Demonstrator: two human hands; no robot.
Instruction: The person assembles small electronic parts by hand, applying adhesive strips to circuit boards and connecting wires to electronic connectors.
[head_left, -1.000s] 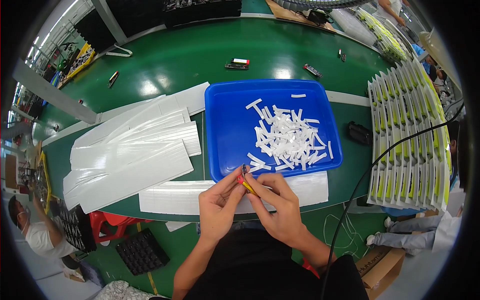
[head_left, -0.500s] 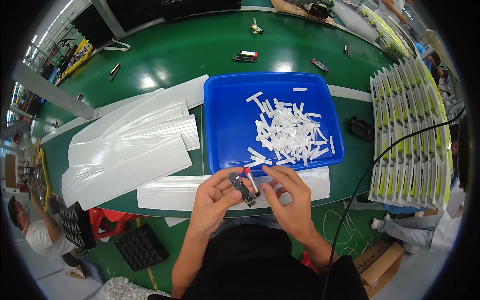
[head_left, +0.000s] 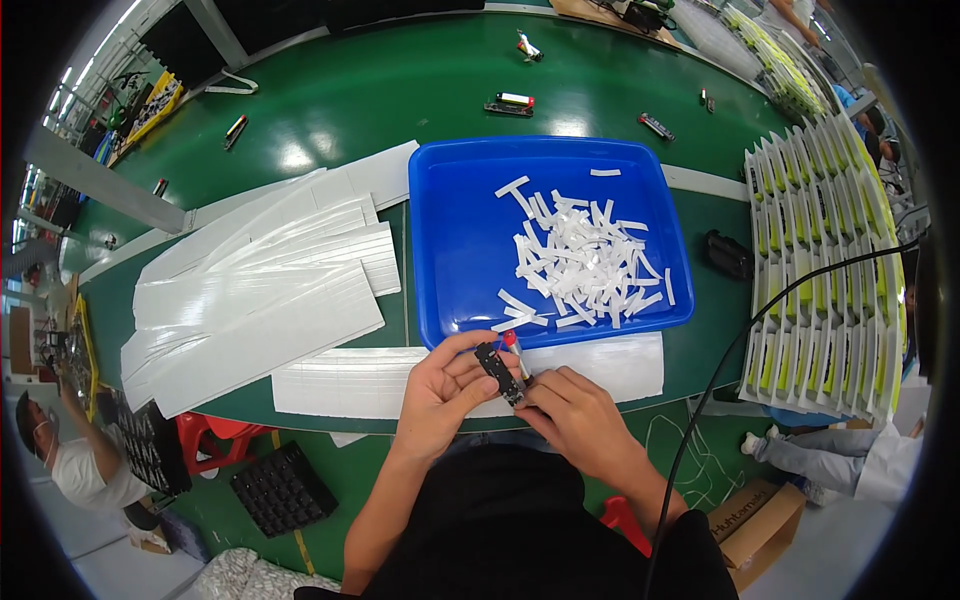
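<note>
My left hand (head_left: 432, 398) holds a slim black electronic part (head_left: 498, 374) between thumb and fingers, just in front of a blue tray (head_left: 450, 235). A small cylindrical battery cell (head_left: 514, 350) with a red end lies alongside the part, and a thin wire shows near their upper ends. With its fingers pinched together, my right hand (head_left: 582, 412) grips the lower end of the cell, close against the black part. Its fingers hide that end. White strips (head_left: 582, 262) lie heaped in the tray's right half.
White sheets (head_left: 270, 290) overlap left of the tray, and another sheet (head_left: 345, 385) lies beneath my hands. Stacked trays of yellow-green items (head_left: 820, 270) stand at right, crossed by a black cable (head_left: 745, 345). Similar battery assemblies (head_left: 512, 103) sit on the far green surface.
My right hand has moved in from beside the cell and closed on its lower end. The cell and black part have shifted slightly right. Several assemblies on the far surface have moved right.
</note>
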